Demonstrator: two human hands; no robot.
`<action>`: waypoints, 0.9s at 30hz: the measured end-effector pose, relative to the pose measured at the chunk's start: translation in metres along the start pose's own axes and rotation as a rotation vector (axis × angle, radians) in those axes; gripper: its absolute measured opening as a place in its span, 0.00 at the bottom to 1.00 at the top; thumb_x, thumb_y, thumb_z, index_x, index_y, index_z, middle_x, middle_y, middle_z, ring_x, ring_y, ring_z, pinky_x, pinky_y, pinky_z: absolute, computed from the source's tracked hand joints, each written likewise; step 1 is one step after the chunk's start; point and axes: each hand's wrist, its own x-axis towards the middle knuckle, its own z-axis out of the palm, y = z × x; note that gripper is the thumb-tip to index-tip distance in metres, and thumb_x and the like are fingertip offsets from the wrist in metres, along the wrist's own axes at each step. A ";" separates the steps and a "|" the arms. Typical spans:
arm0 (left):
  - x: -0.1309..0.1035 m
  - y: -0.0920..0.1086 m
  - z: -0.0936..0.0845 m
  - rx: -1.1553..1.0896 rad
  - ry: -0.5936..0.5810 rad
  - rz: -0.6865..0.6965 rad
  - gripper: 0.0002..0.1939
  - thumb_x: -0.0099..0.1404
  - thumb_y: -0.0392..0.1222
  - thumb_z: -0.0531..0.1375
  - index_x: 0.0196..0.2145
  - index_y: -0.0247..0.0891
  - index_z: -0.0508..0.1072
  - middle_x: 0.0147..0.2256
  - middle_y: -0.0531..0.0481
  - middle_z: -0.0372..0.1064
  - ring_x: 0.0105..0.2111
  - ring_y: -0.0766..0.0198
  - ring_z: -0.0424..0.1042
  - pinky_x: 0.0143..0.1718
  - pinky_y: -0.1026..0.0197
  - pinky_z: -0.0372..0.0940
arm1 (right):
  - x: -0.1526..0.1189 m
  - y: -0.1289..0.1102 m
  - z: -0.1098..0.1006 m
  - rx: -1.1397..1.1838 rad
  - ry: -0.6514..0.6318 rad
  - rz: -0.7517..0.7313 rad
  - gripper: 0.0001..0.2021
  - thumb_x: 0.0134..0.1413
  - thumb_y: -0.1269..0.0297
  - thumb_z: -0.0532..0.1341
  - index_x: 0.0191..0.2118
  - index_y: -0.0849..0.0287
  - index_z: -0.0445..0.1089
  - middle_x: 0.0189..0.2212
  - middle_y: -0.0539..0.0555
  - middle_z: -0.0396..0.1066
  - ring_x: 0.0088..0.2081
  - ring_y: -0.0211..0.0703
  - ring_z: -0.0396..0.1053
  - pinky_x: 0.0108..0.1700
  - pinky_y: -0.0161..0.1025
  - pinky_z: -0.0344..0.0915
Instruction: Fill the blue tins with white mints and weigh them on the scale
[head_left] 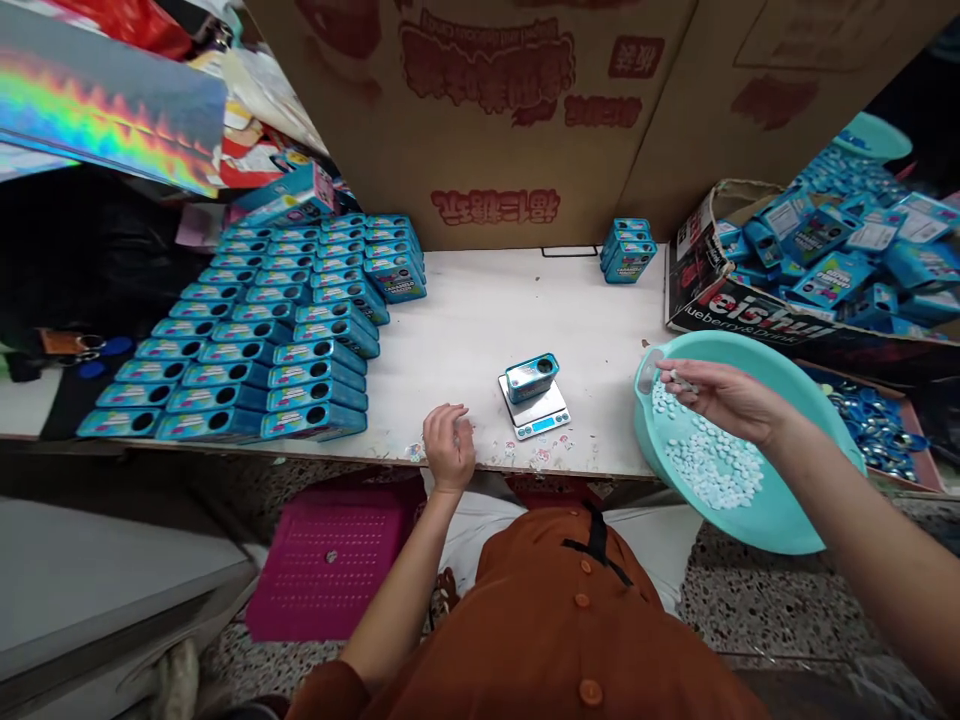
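Note:
My right hand (724,400) is above the rim of a turquoise basin (806,440), its fingers pinched around a few small white candies (681,382). Many more pale candies (720,465) lie on the basin's floor. My left hand (448,445) rests at the table's front edge, loosely curled with the thumb apart and nothing visible in it. Between the hands stands a small digital scale (538,412) with a lit blue display. On its pan sits one blue tin (532,377), a dark round hole in its top.
Rows of similar blue tins (247,330) fill the table's left side. A few more tins (628,252) stand at the back right. An open carton (750,300) of tins and a tray (911,430) of blue shiny pieces lie right. A big cardboard box (495,130) walls the back.

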 end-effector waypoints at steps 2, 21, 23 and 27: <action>0.000 0.000 0.000 -0.010 0.010 0.005 0.11 0.69 0.41 0.51 0.41 0.37 0.71 0.41 0.42 0.72 0.48 0.55 0.67 0.53 0.47 0.62 | 0.010 -0.013 0.023 -0.133 -0.048 -0.032 0.14 0.46 0.62 0.69 0.40 0.58 0.76 0.38 0.55 0.72 0.33 0.35 0.67 0.35 0.32 0.68; -0.003 0.001 0.000 -0.065 0.037 -0.030 0.10 0.68 0.40 0.52 0.42 0.38 0.71 0.42 0.43 0.73 0.49 0.54 0.68 0.53 0.47 0.63 | 0.081 -0.023 0.140 -0.920 -0.205 -0.313 0.17 0.41 0.50 0.66 0.33 0.59 0.77 0.22 0.50 0.68 0.24 0.36 0.58 0.26 0.36 0.53; -0.004 0.001 0.000 -0.065 0.031 -0.037 0.10 0.68 0.41 0.52 0.43 0.39 0.71 0.42 0.43 0.73 0.50 0.54 0.68 0.54 0.47 0.63 | 0.081 -0.024 0.139 -0.966 -0.214 -0.338 0.18 0.42 0.49 0.65 0.35 0.58 0.77 0.22 0.49 0.68 0.24 0.36 0.58 0.26 0.36 0.53; -0.005 0.000 0.000 -0.058 0.016 -0.050 0.11 0.68 0.42 0.52 0.42 0.39 0.72 0.43 0.43 0.73 0.49 0.54 0.68 0.54 0.46 0.63 | 0.080 -0.025 0.136 -1.023 -0.213 -0.379 0.19 0.42 0.46 0.65 0.33 0.57 0.75 0.21 0.47 0.65 0.24 0.36 0.56 0.27 0.35 0.51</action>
